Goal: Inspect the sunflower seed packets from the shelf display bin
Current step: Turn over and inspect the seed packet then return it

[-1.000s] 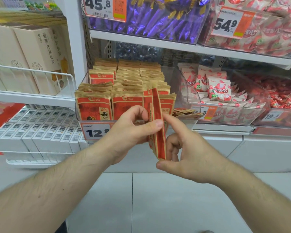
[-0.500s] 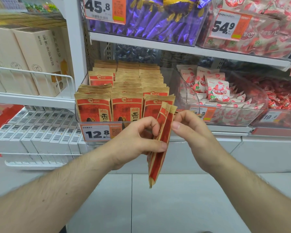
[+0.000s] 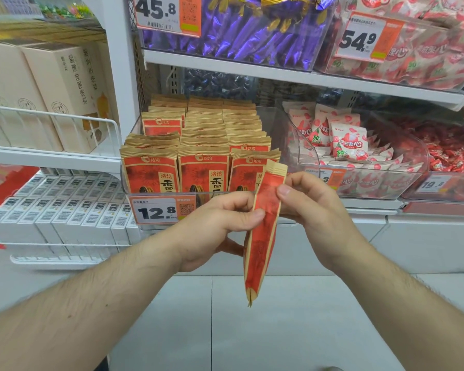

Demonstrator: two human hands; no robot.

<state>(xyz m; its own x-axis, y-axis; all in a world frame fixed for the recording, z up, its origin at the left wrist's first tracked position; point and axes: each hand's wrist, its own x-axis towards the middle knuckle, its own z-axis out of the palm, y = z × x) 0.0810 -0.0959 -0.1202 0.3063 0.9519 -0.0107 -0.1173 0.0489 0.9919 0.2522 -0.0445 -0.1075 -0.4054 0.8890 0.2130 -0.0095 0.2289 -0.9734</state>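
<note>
your left hand (image 3: 220, 223) and right hand (image 3: 314, 207) both pinch a small stack of seed packets (image 3: 263, 231) held edge-on in front of the shelf; the left thumb presses the red face from one side with the fingers curled behind, and the right thumb and fingers close on the upper part from the other side; the stack looks like two or three packets, though you cannot count them exactly from the edges; it hangs tilted, top corner up toward the bin, bottom tip pointing at the floor (image 3: 279, 330); behind it the clear bin (image 3: 281, 135) holds three front rows of the same red and tan packets (image 3: 202, 172), with more rows stacked behind; each front packet shows the brand "洽洽" and a large "香"; the price tag (image 3: 161, 211) on the bin front reads 12.8; three other tags read 45.8 (image 3: 156, 12), 54.9 (image 3: 359, 41) and 19.8 (image 3: 431, 184); the neighbouring bin has white and pink packets (image 3: 348, 143) marked "50%".
</note>
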